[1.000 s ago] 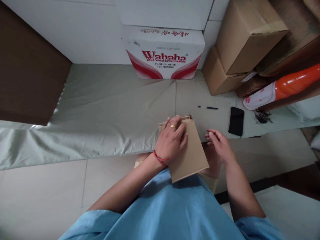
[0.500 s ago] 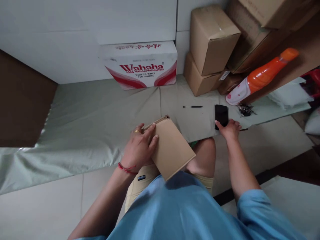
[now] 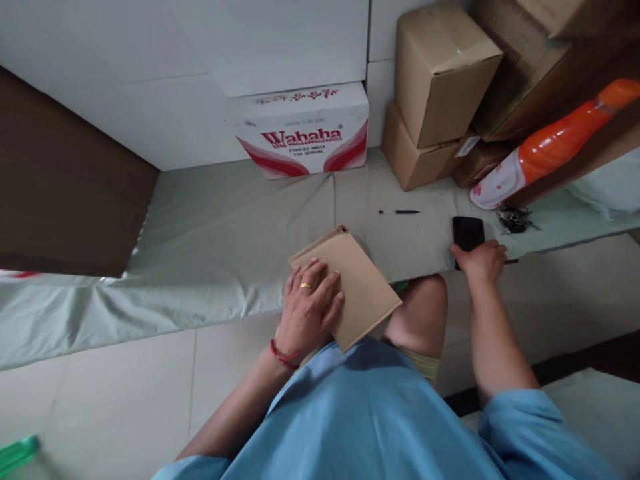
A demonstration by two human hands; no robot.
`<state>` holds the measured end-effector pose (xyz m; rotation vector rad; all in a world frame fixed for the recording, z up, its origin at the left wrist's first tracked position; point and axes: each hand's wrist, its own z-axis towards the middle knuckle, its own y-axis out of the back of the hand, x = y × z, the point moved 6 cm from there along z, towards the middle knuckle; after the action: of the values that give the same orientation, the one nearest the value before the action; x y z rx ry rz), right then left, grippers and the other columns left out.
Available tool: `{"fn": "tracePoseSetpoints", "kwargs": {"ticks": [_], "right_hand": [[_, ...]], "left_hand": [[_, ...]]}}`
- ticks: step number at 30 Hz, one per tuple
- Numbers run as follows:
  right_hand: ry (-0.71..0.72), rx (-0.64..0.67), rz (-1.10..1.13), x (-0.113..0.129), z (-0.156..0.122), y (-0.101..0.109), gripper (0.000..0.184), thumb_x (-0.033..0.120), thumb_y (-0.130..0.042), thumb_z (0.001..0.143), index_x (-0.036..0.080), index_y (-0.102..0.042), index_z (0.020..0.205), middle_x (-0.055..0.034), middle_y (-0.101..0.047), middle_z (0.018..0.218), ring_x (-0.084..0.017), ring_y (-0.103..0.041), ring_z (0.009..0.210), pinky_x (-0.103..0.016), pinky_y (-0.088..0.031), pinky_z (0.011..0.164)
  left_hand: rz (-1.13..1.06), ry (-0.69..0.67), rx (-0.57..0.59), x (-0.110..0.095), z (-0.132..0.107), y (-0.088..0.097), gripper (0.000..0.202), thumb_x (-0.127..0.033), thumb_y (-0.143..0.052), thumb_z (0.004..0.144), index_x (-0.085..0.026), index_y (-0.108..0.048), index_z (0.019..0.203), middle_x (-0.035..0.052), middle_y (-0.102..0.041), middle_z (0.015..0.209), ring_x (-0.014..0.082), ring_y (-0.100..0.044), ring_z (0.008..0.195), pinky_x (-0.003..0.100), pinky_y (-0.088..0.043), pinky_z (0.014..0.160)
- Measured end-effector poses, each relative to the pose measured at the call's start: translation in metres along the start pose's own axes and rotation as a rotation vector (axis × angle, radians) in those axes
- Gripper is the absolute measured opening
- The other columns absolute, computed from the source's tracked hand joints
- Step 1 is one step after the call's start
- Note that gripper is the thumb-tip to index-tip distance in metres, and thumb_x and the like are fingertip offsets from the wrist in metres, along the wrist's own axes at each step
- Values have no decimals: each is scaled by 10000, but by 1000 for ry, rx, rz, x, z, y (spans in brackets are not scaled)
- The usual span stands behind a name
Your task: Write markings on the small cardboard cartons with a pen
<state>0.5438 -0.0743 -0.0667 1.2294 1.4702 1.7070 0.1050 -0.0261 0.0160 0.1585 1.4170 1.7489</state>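
A flat brown cardboard packet [image 3: 357,280] rests on my lap and against the edge of the pale green sheet [image 3: 225,227]. My left hand [image 3: 310,310], with a ring and a red wrist cord, lies on the packet's left side with its fingers flat and spread. Out to the right, my right hand [image 3: 481,261] has its fingers curled over the near end of a black phone [image 3: 468,233] that lies on the sheet. A black pen [image 3: 399,212] lies on the sheet between the packet and the phone.
A white and red Wahaha carton [image 3: 305,130] stands against the white wall. Brown cardboard boxes [image 3: 440,73] are stacked at the back right, beside an orange and white bottle [image 3: 550,143] and a bunch of keys [image 3: 515,218]. A dark brown panel [image 3: 65,193] stands left. Something green [image 3: 17,453] lies on the tiled floor.
My right hand left the packet's side and reached right to the phone, where it stays. My left hand slid down the packet, whose far end now points further left.
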Motion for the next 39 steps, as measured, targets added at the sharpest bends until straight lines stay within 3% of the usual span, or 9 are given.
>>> {"fn": "tracePoseSetpoints", "kwargs": {"ticks": [3, 5, 11, 13, 16, 20, 33, 36, 39], "right_hand": [[71, -17, 36, 2, -17, 15, 876, 484, -896, 735, 3, -541, 1376, -370, -594, 1350, -482, -643, 1249, -608, -542, 1045], [197, -3, 106, 16, -42, 26, 834, 508, -870, 741, 45, -547, 1353, -327, -615, 1331, -460, -624, 1280, -591, -533, 1074], [706, 19, 406, 101, -165, 66, 738, 582, -782, 780, 200, -504, 1346, -181, -625, 1262, -377, -635, 1183, -576, -570, 1021], [808, 13, 448, 125, -198, 76, 706, 540, -788, 786, 221, -490, 1342, -168, -622, 1261, -364, -652, 1146, -547, -611, 940], [879, 12, 479, 148, -227, 80, 687, 466, -792, 793, 224, -463, 1346, -165, -618, 1260, -354, -673, 1109, -521, -644, 854], [879, 44, 471, 158, -239, 71, 685, 453, -788, 821, 231, -443, 1370, -168, -602, 1281, -357, -679, 1110, -519, -660, 814], [855, 54, 446, 156, -250, 60, 727, 508, -808, 812, 202, -449, 1365, -195, -596, 1316, -348, -681, 1069, -494, -651, 778], [843, 47, 444, 151, -240, 63, 741, 532, -811, 806, 191, -461, 1363, -197, -596, 1306, -355, -670, 1091, -503, -640, 820], [757, -3, 404, 132, -204, 62, 759, 575, -816, 785, 188, -495, 1352, -195, -601, 1284, -370, -652, 1129, -521, -614, 901]], "left_hand": [[-1, 21, -67, 3, -4, -9, 303, -278, -612, 1028, -197, -701, 1306, 175, -661, 1394, 367, -582, 1435, 623, -431, 1231], [-28, 32, -115, 6, -6, -13, 303, -262, -590, 1028, -200, -698, 1303, 167, -660, 1392, 350, -579, 1440, 612, -408, 1252], [-55, 66, -124, 7, -5, -19, 319, -269, -567, 1025, -204, -704, 1306, 166, -655, 1405, 350, -566, 1450, 620, -369, 1267], [-45, 67, -120, 5, -5, -20, 325, -268, -561, 1032, -199, -700, 1317, 171, -653, 1411, 348, -562, 1457, 616, -360, 1273], [-33, 56, -111, 4, -5, -21, 340, -260, -533, 1049, -186, -686, 1343, 184, -647, 1434, 343, -553, 1473, 612, -340, 1287], [-41, 58, -98, 7, -7, -24, 370, -266, -494, 1047, -196, -675, 1362, 181, -638, 1461, 341, -536, 1494, 617, -307, 1306], [-62, 73, -75, 10, -8, -29, 403, -287, -484, 1021, -202, -689, 1358, 171, -630, 1500, 328, -528, 1493, 613, -268, 1330], [-40, 82, -69, 9, -8, -27, 369, -286, -507, 1039, -207, -701, 1343, 164, -645, 1478, 323, -529, 1507, 608, -278, 1332], [-41, 85, -50, 9, -8, -25, 362, -276, -535, 1048, -209, -699, 1364, 166, -645, 1479, 328, -530, 1517, 612, -296, 1326]]}}
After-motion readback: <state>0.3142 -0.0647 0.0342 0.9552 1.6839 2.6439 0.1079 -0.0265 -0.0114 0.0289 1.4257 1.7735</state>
